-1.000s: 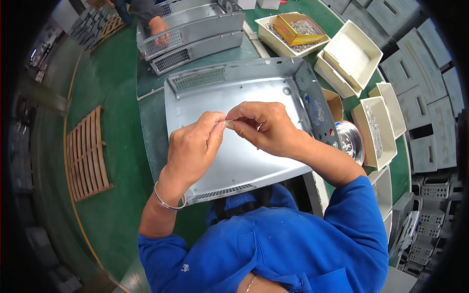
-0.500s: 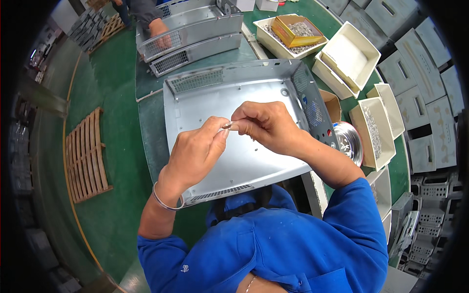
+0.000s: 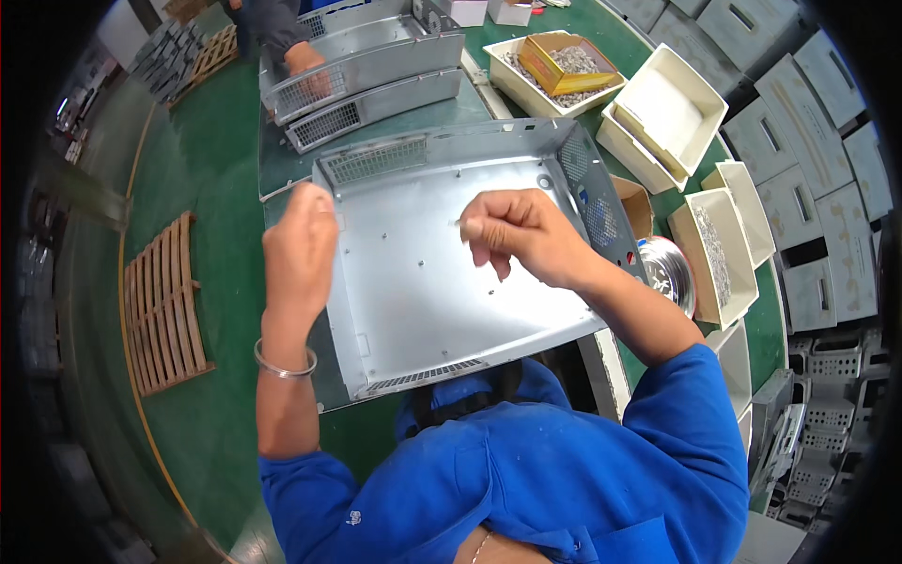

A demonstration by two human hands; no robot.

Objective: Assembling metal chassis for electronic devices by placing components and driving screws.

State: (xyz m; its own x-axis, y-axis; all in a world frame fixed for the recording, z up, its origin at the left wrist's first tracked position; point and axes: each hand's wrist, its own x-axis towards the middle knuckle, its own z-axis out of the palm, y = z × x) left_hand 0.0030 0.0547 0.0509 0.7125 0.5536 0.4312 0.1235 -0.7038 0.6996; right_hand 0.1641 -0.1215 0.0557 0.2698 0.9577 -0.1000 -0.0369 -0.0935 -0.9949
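Right hand: fingers curled, thumb and forefinger pinched on a tiny part at the tips, too small to identify. It hovers over the upper middle of the sheet-metal chassis panel. Half a second ago both hands met over the panel centre, fingertips together on the small part; now they have separated.

Left hand: has swung out toward 9 o'clock and sits at the panel's left edge, fingers folded loosely, back to the camera; cannot tell whether it holds anything. Metal bangle on that wrist.

The panel lies flat on the green bench, directly in front of the blue-jacketed torso, vent grilles along its far and near edges, its position unchanged from the earlier frames.

At 3 o'clock of the right hand, a round metal bowl of small parts. At 1 to 2 o'clock, cream parts bins, one with a yellow box of screws.

At 11 o'clock, a co-worker's hand rests on another grey chassis. At 9 o'clock, a wooden pallet on the floor.
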